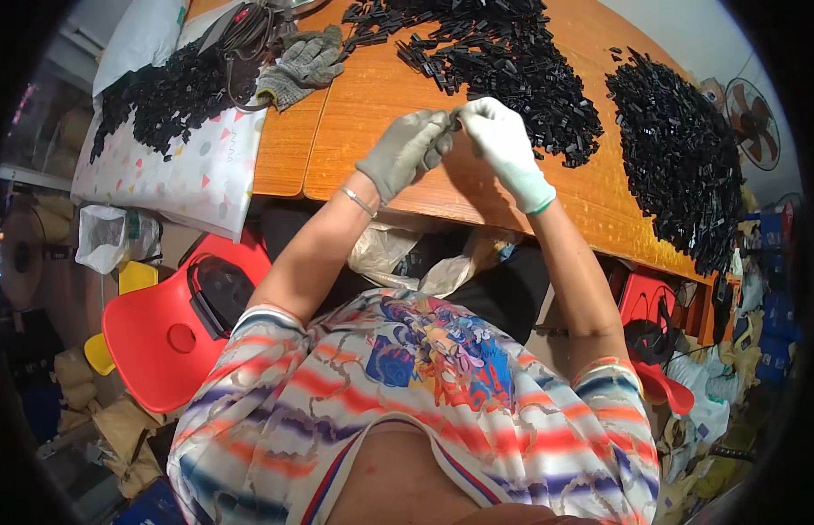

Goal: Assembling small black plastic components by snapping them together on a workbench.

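Over the near edge of the wooden table [363, 131], my two gloved hands meet. My left hand [407, 153], in a grey glove, has its fingers closed around a small black part [455, 119]. The fingertips of my right hand [501, 144], in a white glove with a green cuff, pinch the same part from the other side. Most of the part is hidden by the fingers, so its exact shape cannot be made out. Just beyond my right hand lies a big heap of small black plastic pieces [520, 70].
Another heap of black pieces [674, 149] covers the table's right side. On the left, more black parts [175, 96] lie on a patterned sheet [188, 171], beside a grey knitted glove [306, 66] and a coiled cable [245, 35]. Red chairs [153, 337] stand at both sides. An open plastic bag [385, 254] hangs below the edge.
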Available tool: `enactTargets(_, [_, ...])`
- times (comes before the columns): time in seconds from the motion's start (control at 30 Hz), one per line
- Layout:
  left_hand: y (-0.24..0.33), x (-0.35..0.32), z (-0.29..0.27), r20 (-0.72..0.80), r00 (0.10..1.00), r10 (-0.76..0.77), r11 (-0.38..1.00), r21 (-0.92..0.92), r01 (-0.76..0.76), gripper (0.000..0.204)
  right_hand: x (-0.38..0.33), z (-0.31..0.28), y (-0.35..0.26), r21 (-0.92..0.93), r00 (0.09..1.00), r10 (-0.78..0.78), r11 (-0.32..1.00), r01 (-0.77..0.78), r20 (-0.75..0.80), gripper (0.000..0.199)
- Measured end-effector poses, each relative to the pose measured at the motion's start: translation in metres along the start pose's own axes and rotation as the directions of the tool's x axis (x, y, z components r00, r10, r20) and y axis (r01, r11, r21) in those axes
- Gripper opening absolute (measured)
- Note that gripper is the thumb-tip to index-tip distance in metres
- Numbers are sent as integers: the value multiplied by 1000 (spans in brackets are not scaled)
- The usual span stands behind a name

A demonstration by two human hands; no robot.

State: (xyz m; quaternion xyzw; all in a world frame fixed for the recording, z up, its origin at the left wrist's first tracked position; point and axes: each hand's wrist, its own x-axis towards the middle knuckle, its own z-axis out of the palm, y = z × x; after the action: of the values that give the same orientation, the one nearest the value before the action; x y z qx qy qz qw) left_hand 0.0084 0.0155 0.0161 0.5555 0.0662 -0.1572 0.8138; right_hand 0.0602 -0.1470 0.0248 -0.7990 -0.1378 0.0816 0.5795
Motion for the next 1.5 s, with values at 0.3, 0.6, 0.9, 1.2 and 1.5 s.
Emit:
enactTargets(0.3, [-32,-3,-15,-122,992,32,996,-74,-41,21,-38,6,-7,646,950,251,698,-311,187,24])
enactTargets(0.6, [-37,-31,-2,2,1000,4,987,-160,-4,30,-54,31,11,604,948,212,732,-314,236,15])
enactTargets(0.9, [-58,-63,-17,6,1000,26,978,-208,-24,35,-59,33,10,307,902,176,900,-309,394,17])
enactTargets(1.2, [-49,-85,-29,9,998,-68,985,161,65,37,-44,27,16,621,914,149,692,-369,377,22])
enactTargets(1.5, [-3,-82,-29,122,880,459,225,942,-248,25,39,-7,32,-809,877,-480,507,299,24,10])
